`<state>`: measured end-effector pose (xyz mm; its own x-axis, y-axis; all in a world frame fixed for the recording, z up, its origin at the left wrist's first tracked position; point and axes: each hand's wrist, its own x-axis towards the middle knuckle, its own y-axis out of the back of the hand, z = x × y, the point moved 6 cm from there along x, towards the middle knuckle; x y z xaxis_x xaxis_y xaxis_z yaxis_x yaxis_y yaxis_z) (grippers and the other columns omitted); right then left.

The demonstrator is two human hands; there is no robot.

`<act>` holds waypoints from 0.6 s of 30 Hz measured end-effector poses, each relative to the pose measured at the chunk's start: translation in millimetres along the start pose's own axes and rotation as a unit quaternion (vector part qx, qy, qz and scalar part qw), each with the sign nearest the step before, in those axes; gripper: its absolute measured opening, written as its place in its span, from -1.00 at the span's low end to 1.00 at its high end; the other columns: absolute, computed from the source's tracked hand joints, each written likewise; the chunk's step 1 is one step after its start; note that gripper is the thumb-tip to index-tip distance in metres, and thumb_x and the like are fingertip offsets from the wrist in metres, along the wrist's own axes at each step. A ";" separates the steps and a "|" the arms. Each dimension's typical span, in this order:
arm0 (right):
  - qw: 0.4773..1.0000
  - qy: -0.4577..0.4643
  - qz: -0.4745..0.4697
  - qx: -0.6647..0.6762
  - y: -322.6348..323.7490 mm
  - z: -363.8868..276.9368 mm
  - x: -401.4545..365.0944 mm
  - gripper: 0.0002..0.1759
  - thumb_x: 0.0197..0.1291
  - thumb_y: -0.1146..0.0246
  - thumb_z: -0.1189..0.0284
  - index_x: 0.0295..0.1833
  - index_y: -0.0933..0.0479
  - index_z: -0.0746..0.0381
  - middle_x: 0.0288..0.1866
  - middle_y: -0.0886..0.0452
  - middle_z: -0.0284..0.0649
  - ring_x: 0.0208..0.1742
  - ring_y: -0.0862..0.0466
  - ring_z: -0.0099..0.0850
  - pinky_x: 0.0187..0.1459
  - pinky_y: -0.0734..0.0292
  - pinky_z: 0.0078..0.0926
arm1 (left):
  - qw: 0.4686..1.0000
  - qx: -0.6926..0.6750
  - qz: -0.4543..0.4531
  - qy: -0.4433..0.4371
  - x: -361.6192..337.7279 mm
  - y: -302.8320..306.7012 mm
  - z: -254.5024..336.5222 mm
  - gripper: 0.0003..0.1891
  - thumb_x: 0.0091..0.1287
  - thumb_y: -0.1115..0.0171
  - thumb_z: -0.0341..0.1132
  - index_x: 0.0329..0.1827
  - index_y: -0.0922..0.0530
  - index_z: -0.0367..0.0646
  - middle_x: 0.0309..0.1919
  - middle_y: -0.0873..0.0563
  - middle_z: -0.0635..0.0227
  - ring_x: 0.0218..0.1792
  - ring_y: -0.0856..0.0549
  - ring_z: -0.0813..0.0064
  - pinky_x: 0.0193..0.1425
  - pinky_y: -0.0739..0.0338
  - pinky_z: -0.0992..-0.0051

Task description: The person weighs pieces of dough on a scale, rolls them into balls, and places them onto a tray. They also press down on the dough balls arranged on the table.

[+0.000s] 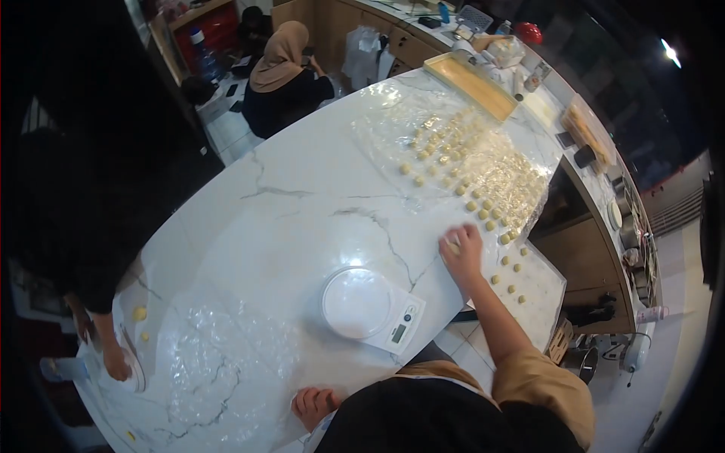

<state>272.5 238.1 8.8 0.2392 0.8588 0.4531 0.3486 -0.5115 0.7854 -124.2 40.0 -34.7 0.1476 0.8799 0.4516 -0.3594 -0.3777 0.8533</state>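
My right hand (462, 255) is over the right side of the marble table (302, 226). Its fingers are bent around a small yellowish dough ball (454, 248), partly hidden and a little blurred. My left hand (314, 408) rests at the near table edge with curled fingers; nothing shows in it. Between my hands stands a white kitchen scale (356, 303) with a bare round plate. Beyond my right hand, many dough balls (487, 204) lie on clear plastic sheeting (377, 121). Several more dough balls (517, 268) sit on a pale sheet (545, 283) to the right.
Another person's hand (115, 362) is by a white container (136, 374) at the left, near a larger dough lump (140, 313). A seated person (279, 83) is beyond the table. A rectangular tray (472, 87) stands at the far end. Cabinets (585, 272) line the right.
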 end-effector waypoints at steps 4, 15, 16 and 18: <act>0.977 -0.128 -0.042 0.162 -44.8 -28.0 22.6 -0.82 0.05 -0.24 0.52 -0.21 -0.42 0.24 -0.30 -0.51 -0.11 -0.26 -0.53 -0.15 -0.22 -0.42 -0.30 | 0.999 0.039 -0.010 -0.032 -16.1 -10.1 -3.2 -0.89 0.15 -0.21 -0.21 -0.30 -0.49 0.10 -0.30 -0.52 0.43 -0.09 -0.54 0.32 0.08 -0.35 0.19; 0.971 -0.104 -0.045 0.212 -44.6 -15.5 16.8 -0.83 0.05 -0.23 0.59 -0.30 -0.35 0.25 -0.47 -0.43 -0.15 -0.43 -0.47 -0.35 -0.37 -0.39 -0.43 | 0.999 0.039 0.014 -0.024 0.9 -1.6 3.5 -0.92 0.19 -0.16 -0.21 -0.32 -0.47 0.09 -0.30 -0.50 0.43 -0.07 -0.54 0.31 0.11 -0.34 0.17; 0.971 -0.092 -0.083 0.204 -37.7 -27.6 -6.9 -0.83 0.07 -0.23 0.58 -0.32 -0.34 0.24 -0.49 -0.41 -0.20 -0.42 -0.46 -0.40 -0.37 -0.39 -0.47 | 0.999 0.040 0.014 -0.025 0.1 -0.9 2.5 -0.92 0.19 -0.16 -0.21 -0.32 -0.47 0.09 -0.30 -0.50 0.43 -0.07 -0.54 0.31 0.11 -0.34 0.17; 0.951 -0.044 -0.100 0.289 -19.7 -10.4 -43.5 -0.82 0.09 -0.22 0.56 -0.36 -0.31 0.22 -0.47 -0.41 -0.20 -0.42 -0.45 -0.38 -0.36 -0.38 -0.46 | 0.999 0.033 -0.016 -0.025 -2.8 -2.5 1.0 -0.90 0.17 -0.18 -0.22 -0.32 -0.47 0.07 -0.30 -0.51 0.41 -0.05 -0.53 0.29 0.12 -0.33 0.15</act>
<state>245.9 211.1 -22.0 0.1827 0.9476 0.2621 0.8284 -0.2919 0.4781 -122.7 38.2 -37.8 0.2039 0.8768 0.4355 -0.2925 -0.3700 0.8818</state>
